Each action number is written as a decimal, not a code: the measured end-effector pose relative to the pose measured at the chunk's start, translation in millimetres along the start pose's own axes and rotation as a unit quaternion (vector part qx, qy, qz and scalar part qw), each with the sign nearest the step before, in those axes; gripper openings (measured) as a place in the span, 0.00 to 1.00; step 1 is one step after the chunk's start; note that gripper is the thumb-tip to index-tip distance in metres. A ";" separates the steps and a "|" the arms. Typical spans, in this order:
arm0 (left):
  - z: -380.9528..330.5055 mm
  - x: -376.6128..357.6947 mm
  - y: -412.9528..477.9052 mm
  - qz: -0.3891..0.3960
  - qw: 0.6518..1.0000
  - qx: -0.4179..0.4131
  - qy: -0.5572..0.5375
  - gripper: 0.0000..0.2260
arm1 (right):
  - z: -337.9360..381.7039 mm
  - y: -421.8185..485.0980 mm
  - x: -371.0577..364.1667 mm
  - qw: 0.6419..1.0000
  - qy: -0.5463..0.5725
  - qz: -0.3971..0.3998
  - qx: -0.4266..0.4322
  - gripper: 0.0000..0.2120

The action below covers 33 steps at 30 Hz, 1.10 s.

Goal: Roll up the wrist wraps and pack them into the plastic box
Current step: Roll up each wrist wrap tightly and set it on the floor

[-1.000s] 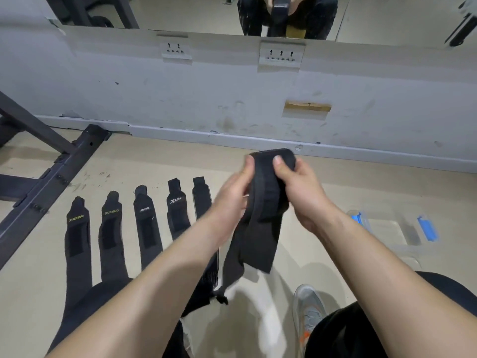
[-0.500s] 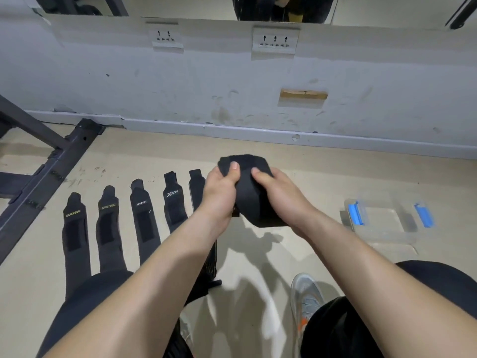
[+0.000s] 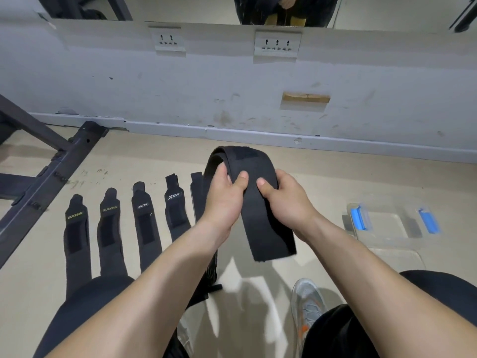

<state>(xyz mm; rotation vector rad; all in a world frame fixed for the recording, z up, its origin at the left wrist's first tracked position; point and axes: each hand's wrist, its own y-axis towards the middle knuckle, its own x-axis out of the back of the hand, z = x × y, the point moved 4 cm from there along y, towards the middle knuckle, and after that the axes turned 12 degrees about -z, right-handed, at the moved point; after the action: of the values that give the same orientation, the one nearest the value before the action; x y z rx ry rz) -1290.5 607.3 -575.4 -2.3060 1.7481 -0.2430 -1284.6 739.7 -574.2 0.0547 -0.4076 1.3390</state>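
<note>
Up over the tan floor [image 3: 160, 158], a little way in front of the person, a black wrist wrap [image 3: 268, 233] is held in both hands. The left hand [image 3: 222, 200] grips its left edge, with the thumb on the near face and the fingers curled behind. The right hand [image 3: 289, 200] grips the right edge the same way. The two thumbs are close together.

I think the roll is only just begun. It looks loose at the top, where the wrap bends over in a big open loop. If the thumbs let go a bit, that loop could spring open. If one hand turns more than the other, the roll could go crooked and fat. Then it might not sit well in the clear plastic box [image 3: 387, 223], which waits on the floor to the right. The fuzzy sticky patch on top could also grab the wrong spot.

The wrap's long way runs from far to near. It goes up, curves over at the wall side, and its flat loose end hangs down toward the person, leaning a little right.

Five more wrist wraps [image 3: 144, 218] lie flat in a row on the left, their thin ends pointing at the wall.
</note>
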 end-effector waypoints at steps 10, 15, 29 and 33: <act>24.1 -2.5 -9.7 0.174 0.973 0.037 0.146 0.16 | -10.1 21.3 28.7 0.957 0.218 -0.129 -0.139 0.18; 9.7 0.1 0.1 0.090 0.990 0.094 -0.044 0.12 | 4.7 -10.1 6.5 0.990 0.115 0.015 -0.083 0.24; 9.5 3.8 -17.3 0.144 0.983 0.112 0.035 0.11 | 5.6 -3.1 14.4 0.977 0.143 -0.024 -0.155 0.14; 2.8 17.5 -6.4 0.104 0.986 0.127 -0.025 0.12 | 8.1 -8.1 9.2 0.981 0.127 0.035 -0.142 0.10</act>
<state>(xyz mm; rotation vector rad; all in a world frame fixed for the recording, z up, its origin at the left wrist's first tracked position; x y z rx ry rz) -1279.1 592.3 -576.4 -1.9209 1.8000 -0.3449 -1277.4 744.1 -562.2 -0.3688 -0.3820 1.3257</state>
